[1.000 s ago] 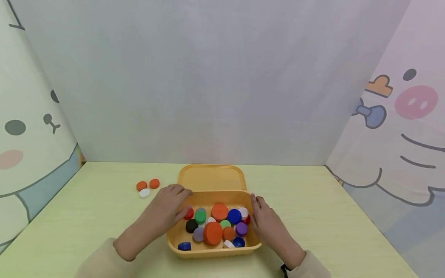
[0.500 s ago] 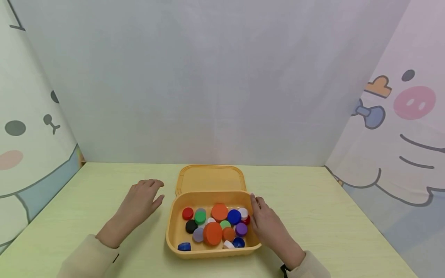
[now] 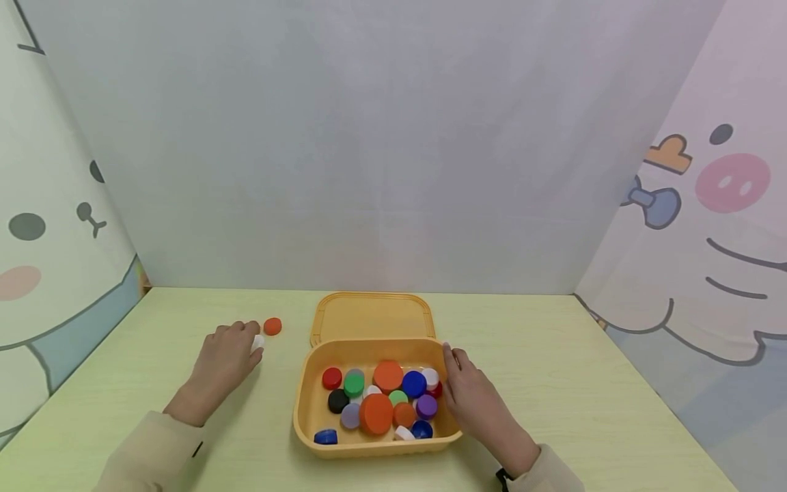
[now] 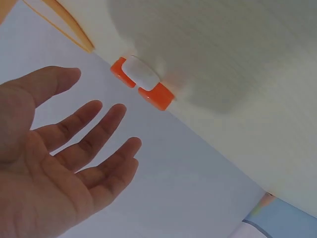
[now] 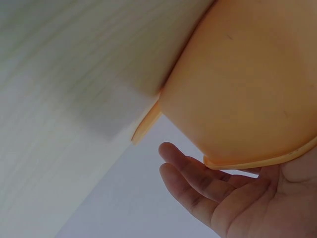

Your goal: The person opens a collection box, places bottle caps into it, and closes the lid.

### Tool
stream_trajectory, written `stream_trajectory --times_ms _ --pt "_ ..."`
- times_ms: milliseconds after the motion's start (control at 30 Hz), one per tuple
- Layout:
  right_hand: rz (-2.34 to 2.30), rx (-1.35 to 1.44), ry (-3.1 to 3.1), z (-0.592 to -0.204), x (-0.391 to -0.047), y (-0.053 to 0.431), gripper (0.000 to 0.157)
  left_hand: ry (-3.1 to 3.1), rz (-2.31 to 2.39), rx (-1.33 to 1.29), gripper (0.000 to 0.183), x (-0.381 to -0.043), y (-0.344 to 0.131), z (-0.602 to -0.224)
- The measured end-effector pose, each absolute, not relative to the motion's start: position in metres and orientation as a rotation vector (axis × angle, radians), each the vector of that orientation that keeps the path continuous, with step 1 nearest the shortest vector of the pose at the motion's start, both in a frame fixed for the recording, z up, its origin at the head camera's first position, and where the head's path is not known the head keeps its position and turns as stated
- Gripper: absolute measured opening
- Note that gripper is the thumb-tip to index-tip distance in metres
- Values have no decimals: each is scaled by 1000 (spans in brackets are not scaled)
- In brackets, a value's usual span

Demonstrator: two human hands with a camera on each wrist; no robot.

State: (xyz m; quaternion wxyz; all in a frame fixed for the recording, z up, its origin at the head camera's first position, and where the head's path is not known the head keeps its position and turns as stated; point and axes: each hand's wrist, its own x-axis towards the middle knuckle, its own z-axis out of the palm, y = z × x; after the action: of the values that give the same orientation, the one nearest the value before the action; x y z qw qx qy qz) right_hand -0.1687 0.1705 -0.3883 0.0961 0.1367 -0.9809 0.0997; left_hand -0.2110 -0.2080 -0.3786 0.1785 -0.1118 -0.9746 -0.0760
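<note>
In the head view my left hand (image 3: 223,359) is at a few loose caps on the left of the table and partly covers a white cap (image 3: 258,341). The left wrist view shows its fingers spread and lightly bent, apart from the white cap (image 4: 140,73) and two orange caps (image 4: 156,96). One orange cap (image 3: 272,326) shows just beyond the hand. My right hand (image 3: 476,396) rests on the right rim of a yellow plastic box (image 3: 369,449); its loose fingers (image 5: 190,196) reach past the rim in the right wrist view, with the thumb hidden there.
The box bears several bottle caps of mixed colours, among them a big orange cap (image 3: 376,413), a black cap (image 3: 338,401) and a purple cap (image 3: 427,406). Behind it lies a yellow lid (image 3: 371,316). A plain cloth (image 3: 369,150) hangs at the table's far edge.
My left hand has left the box's left rim and moved left to the loose caps, now partly covering them. The right hand has stayed at the right rim.
</note>
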Motion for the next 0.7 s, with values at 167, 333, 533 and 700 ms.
stream_trajectory --times_ms 167,333,533,700 --pt "291 420 -2898 -389 -169 171 53 -2787 -218 -266 26 -214 -214 -385" --pt "287 412 -2900 -389 -169 171 53 -2780 -228 -242 23 -215 -218 -391" --pt "305 408 -2910 -388 -169 171 53 -2837 -251 -212 23 -218 -219 -394" --pt "294 412 -2917 -388 -169 171 54 -2893 -266 -199 23 -221 -220 -395"
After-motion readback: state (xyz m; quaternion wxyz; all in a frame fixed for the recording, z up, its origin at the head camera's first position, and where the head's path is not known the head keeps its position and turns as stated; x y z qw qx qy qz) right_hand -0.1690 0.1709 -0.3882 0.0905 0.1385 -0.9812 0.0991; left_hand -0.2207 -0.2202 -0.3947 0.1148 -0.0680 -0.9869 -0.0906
